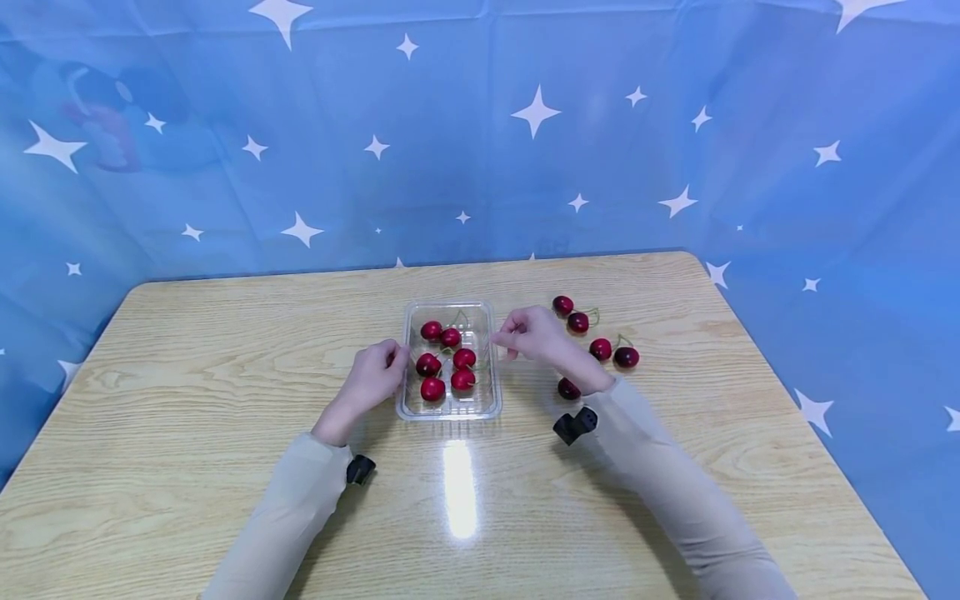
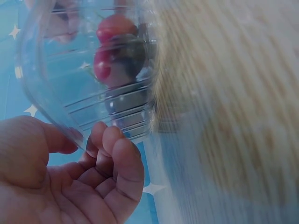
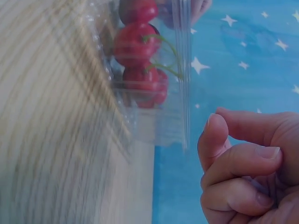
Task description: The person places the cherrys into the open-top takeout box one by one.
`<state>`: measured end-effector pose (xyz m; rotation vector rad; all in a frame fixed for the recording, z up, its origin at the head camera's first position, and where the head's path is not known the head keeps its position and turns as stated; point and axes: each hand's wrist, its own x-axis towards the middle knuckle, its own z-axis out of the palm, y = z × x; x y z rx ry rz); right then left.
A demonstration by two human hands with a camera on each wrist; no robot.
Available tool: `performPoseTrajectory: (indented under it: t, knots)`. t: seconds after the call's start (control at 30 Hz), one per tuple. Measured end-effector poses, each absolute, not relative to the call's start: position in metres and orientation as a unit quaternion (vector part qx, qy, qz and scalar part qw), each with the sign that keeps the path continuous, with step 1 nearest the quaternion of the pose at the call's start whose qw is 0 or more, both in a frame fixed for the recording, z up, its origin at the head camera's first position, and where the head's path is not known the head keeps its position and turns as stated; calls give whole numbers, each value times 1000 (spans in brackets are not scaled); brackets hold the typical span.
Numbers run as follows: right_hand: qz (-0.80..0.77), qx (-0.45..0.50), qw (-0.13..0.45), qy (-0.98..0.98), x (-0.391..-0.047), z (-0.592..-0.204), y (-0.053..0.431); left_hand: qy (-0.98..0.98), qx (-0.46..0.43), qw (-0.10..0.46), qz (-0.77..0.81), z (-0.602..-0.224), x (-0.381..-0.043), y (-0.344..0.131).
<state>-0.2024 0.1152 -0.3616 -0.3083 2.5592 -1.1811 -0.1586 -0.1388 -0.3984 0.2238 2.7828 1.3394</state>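
Clear plastic, the box [image 1: 480, 403] of cherries [image 1: 463, 358] lies on the table [image 1: 225, 400], long axis running front to back, its left rim pinched by the fingers of the left hand [image 1: 377, 372], the right hand's [image 1: 534, 332] fingers curled together, empty, just beside its right side.

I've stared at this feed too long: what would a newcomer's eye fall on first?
Most likely the bright red cherries in the clear tray, which sits between the left hand and the right hand. Next, perhaps, the loose cherries on the wooden table, to the tray's right in the head view. Behind the table hangs a vivid blue cloth with white stars.
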Motion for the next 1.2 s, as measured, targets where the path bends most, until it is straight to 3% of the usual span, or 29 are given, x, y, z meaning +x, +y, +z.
performPoseTrajectory:
  t: [1.2]
  knots:
    - [-443, -61, 159, 880, -208, -353, 167, 901, 65, 26, 429, -398, -158, -138]
